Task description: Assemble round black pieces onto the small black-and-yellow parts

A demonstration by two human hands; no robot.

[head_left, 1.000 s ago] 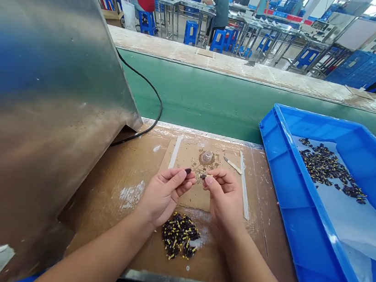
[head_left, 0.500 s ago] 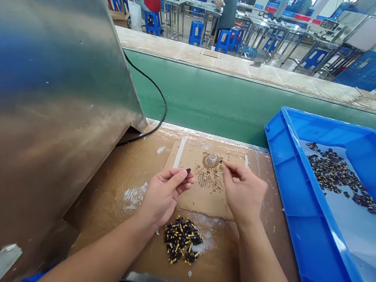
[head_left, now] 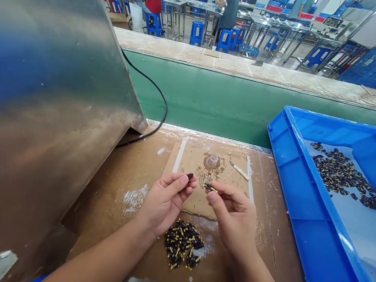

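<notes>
Above the cardboard pad, the right grip pinched a black-and-yellow piece, its long axis nearly crosswise, dark end pointing left. Over the pad's left part, the left grip pinched a dark oval piece, slanted. The desk ran left from the pad to a metal housing; a strip separated the pad from the blue bin rightward. A heap sat at the pad's near side; a clear cup and pale-handled tool occupied its far part.

From here I see a black cable curling beside the metal housing, and blue stools beyond the green wall.
</notes>
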